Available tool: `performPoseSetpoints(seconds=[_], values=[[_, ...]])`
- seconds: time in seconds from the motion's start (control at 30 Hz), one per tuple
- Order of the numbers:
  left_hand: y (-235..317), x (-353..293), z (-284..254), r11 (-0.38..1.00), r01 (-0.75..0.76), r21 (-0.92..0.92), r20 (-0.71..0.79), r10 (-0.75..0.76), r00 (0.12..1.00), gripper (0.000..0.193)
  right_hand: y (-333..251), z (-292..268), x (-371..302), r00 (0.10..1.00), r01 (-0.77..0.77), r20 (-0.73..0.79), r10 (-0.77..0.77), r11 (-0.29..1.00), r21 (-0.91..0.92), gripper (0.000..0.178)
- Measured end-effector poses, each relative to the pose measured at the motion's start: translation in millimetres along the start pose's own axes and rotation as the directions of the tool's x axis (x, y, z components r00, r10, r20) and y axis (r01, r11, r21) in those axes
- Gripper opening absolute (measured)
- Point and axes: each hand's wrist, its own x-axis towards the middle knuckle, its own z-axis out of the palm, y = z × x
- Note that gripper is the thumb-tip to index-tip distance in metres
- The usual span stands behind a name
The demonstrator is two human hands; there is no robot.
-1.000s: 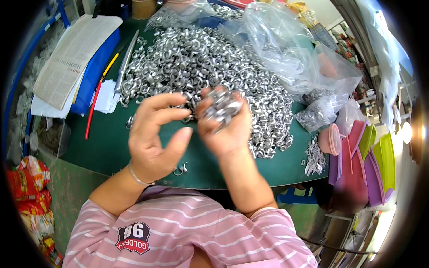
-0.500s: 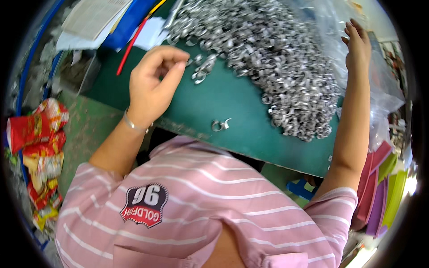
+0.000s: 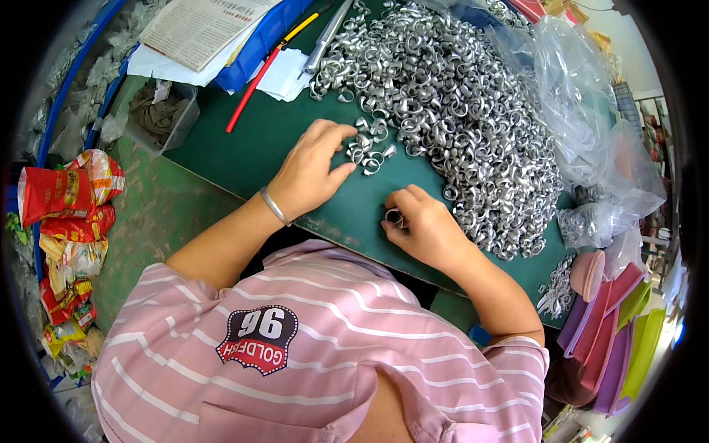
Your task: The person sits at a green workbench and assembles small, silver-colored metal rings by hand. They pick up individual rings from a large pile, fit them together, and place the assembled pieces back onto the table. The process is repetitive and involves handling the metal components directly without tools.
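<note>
The heap of rings (image 3: 473, 140) covers the middle and right of the surface (image 3: 221, 162). Before its left part lies a small cluster of rings (image 3: 369, 150), just right of the left hand's (image 3: 306, 173) fingers (image 3: 330, 134). Right of the cluster and nearer the body, the right hand (image 3: 428, 230) holds a ring (image 3: 394, 215). A thin stick (image 3: 255, 90) lies left of the heap, with a newspaper (image 3: 199, 33) farther left. A plastic bag (image 3: 572, 96) lies right of the heap; packets (image 3: 70, 192) sit left of the surface.

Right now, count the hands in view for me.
2: the left hand, beside the small ring cluster; the right hand, holding a ring near the table's edge. Some right fingers are partly hidden; no third hand shows.
</note>
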Motion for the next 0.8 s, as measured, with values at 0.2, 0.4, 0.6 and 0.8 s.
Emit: performPoseSetpoints(seconds=[0.2,0.4,0.6,0.8], values=[[-11.2,-16.1,-5.6,0.999,0.038,-0.027,-0.126,-0.041,0.991,0.033,25.4,-21.3,-0.6,0.937,-0.21,0.129,0.324,0.231,0.95,0.033],[0.5,-25.8,1.9,0.992,-0.028,-0.124,-0.142,0.01,0.99,0.025,19.1,-18.1,-3.2,0.948,-0.121,0.062,0.312,0.174,0.977,0.035],[17.7,-18.2,2.2,0.98,-0.062,-0.187,-0.1,0.044,0.994,0.021,6.9,-16.9,-4.3,0.922,-0.071,-0.069,0.38,0.343,0.937,0.034],[13.5,-12.9,-3.8,0.986,-0.023,-0.166,-0.089,0.008,0.996,0.021,6.6,-37.0,-0.4,0.915,-0.048,-0.057,0.399,0.248,0.968,0.031]])
